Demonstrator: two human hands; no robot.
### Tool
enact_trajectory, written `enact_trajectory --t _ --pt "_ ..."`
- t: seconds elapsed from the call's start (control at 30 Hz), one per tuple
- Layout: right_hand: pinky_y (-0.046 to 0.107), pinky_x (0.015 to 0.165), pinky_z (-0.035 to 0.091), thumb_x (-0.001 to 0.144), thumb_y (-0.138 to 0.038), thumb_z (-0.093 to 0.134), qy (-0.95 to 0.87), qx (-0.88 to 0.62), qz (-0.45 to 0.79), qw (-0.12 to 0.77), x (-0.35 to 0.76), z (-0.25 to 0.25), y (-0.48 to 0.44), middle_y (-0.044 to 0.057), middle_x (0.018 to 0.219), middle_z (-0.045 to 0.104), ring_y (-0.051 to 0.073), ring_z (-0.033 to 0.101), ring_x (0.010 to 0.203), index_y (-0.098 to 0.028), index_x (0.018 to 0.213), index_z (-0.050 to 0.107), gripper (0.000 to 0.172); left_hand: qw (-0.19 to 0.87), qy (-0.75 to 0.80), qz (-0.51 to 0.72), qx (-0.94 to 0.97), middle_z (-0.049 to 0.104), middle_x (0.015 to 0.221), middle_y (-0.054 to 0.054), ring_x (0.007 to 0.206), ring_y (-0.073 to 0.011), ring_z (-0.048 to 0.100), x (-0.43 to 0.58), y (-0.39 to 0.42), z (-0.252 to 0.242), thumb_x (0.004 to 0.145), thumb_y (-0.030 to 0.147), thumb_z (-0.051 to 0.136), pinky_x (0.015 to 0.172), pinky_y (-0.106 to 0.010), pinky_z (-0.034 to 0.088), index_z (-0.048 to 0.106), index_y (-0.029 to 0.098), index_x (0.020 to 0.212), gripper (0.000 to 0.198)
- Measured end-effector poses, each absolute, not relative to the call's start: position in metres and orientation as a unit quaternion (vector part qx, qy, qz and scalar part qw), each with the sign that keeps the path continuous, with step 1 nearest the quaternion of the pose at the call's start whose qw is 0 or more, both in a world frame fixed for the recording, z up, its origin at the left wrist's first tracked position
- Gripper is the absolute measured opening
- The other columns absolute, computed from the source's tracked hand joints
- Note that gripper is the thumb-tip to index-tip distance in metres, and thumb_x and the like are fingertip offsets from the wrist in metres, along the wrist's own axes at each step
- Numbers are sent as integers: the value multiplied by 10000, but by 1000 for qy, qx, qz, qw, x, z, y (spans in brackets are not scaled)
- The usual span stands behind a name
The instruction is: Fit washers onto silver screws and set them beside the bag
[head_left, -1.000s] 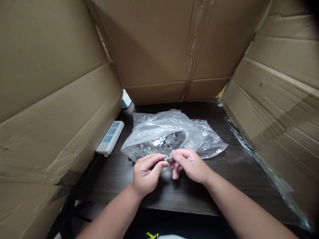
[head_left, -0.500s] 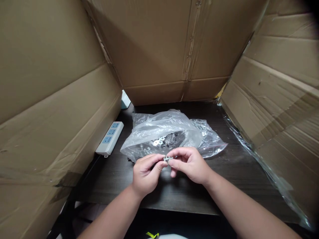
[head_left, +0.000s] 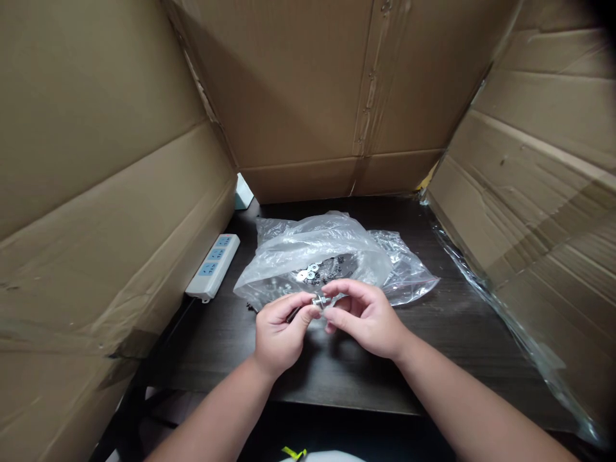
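Note:
Just over the front part of the table, my left hand [head_left: 282,333] pinches a small silvery bolt [head_left: 319,300] between thumb and forefinger. A washer or nut seems to sit on the bolt; it is too small to be sure. My right hand [head_left: 366,317] is right beside the bolt's other end. Its thumb and forefinger are apart, one on each side of the bolt, and its other fingers are curled behind. Beyond both hands lies an open clear plastic bag [head_left: 274,266] with flat metal washers [head_left: 308,273] and small dark pieces in it.
A second clear bag [head_left: 409,276] of metal pieces lies to the right, partly under the first. A white power strip [head_left: 213,268] stands at the left. Cardboard walls [head_left: 298,96] enclose the dark table [head_left: 375,378] on the left, back and right.
The right thumb and forefinger, closed on the bolt before, have spread apart. The bolt has shifted slightly up and left and stays in the left hand.

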State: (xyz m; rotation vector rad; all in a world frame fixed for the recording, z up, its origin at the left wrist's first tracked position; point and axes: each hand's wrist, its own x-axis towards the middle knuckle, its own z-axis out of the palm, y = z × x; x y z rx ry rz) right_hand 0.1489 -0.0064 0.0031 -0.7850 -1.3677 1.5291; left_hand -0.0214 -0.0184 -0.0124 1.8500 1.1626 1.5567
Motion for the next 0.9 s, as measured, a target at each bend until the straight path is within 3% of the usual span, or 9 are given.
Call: enact_trajectory --t 0.17,0.33,0.5,0.6,0.73,0.9 --pt "256 538 534 768 -258 702 -560 -309 611 467 148 2 -6 44 921 607 133 670 575 -152 887 641 171 238 414 565 673 728 740 -17 636 -134 673 -22 -18 -13 776 164 672 615 -206 544 717 180 833 75" --pt "236 537 495 817 -295 660 -580 -319 629 408 152 5 -5 21 687 639 119 629 543 -135 851 632 166 214 386 550 709 722 755 -18 663 -136 671 -22 -18 -11 776 121 663 629 -210 536 715 190 853 116" --pt "224 483 470 896 -447 516 -547 -309 693 353 151 1 -1 7 558 581 113 597 470 -123 694 572 385 222 355 546 726 712 738 -2 652 -120 661 -21 -19 -10 763 67 658 633 -198 524 705 195 869 173" --pt "224 436 464 896 -526 464 -505 -336 710 359 150 -1 1 7 632 584 116 603 450 -125 772 579 435 231 379 552 706 716 733 4 648 -117 664 -20 -18 -10 759 85 669 630 -187 523 708 196 840 143" --pt "237 512 498 847 -434 599 -536 -335 660 406 150 2 -2 16 764 624 114 633 527 -147 923 591 297 272 407 561 668 714 713 11 614 -121 664 -20 -18 -11 774 137 667 617 -202 532 715 200 836 101" --pt "256 565 507 778 -287 703 -545 -324 650 419 152 4 -5 -5 648 643 132 639 561 -159 970 575 264 297 421 566 644 707 682 8 617 -136 666 -21 -18 -14 779 180 669 623 -223 536 714 193 829 69"
